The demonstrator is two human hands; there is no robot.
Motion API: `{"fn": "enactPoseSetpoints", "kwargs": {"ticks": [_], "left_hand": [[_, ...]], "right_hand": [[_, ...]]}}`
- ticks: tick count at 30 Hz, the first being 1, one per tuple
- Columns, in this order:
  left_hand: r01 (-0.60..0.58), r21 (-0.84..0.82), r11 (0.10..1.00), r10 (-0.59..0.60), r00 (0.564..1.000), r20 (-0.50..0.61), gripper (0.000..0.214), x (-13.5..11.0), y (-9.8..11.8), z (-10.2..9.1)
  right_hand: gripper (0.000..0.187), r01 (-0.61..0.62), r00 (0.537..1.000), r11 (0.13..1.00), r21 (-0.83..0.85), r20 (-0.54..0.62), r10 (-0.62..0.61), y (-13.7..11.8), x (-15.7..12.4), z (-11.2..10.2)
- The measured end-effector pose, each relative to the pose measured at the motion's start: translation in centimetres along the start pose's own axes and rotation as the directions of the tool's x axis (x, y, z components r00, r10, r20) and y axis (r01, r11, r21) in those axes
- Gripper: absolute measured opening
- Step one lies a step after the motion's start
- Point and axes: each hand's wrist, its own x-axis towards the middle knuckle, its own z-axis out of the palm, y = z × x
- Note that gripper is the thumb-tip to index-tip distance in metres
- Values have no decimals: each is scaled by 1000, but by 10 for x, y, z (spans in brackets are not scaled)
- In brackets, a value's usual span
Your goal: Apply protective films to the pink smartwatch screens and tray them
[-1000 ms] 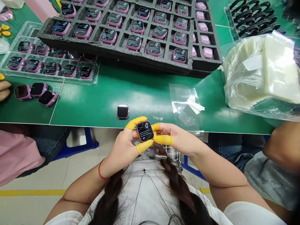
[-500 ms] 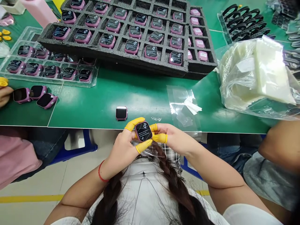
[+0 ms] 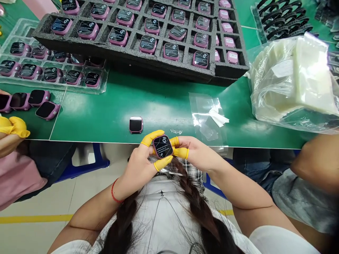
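Note:
Both of my hands hold a pink smartwatch body [image 3: 162, 146] with a printed film on its dark screen, just below the near edge of the green table [image 3: 159, 102]. My left hand [image 3: 141, 164], with yellow finger cots, pinches it from the left and below. My right hand [image 3: 194, 155], also in yellow cots, grips its right side. A second pink watch body [image 3: 136, 125] lies face up on the table just beyond my fingers. A clear plastic bag [image 3: 209, 116] with a white scrap lies to the right.
A black foam tray [image 3: 127, 60] full of pink watch bodies fills the far side. A clear tray [image 3: 103, 84] and loose watches [image 3: 37, 102] lie at the left, by a co-worker's yellow-cotted hand [image 3: 12, 130]. A bundle of plastic bags [image 3: 293, 77] and black straps [image 3: 283, 21] sit right.
The watch in my hands has shifted only slightly. The co-worker's hand at the left edge has dropped lower and come nearer the table's near edge.

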Motion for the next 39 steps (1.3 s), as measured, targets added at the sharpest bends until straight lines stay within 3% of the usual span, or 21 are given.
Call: {"fn": "enactPoseSetpoints", "kwargs": {"ticks": [5, 9, 12, 22, 26, 30, 35, 39], "left_hand": [[46, -69, 997, -43, 998, 48, 58, 1, -2, -3], [76, -131, 988, -52, 983, 177, 60, 4, 2, -4], [95, -120, 988, -67, 972, 224, 61, 7, 7, -4], [96, 72, 993, -111, 966, 232, 64, 10, 15, -8], [92, 35, 995, -98, 962, 254, 58, 10, 13, -9], [94, -69, 993, -71, 958, 277, 58, 10, 13, -11], [80, 16, 997, -82, 964, 254, 55, 10, 13, -14], [79, -4, 997, -77, 976, 202, 57, 9, 11, -13]], "right_hand": [[24, 5, 996, 1000, -29, 88, -3, -5, -2, -6], [34, 2, 998, 987, -159, 62, 8, -12, -1, -5], [34, -9, 996, 994, -111, 86, 18, -15, 1, 1], [30, -9, 994, 1000, -27, 109, 11, -8, 8, 10], [31, -45, 997, 997, -58, 62, 49, -9, 8, 11], [27, -57, 992, 998, -3, 112, 57, -14, 8, 11], [25, -66, 994, 997, 27, 93, 63, -12, 12, 15], [35, -31, 999, 1000, 0, 44, 31, -9, 13, 18]]}}
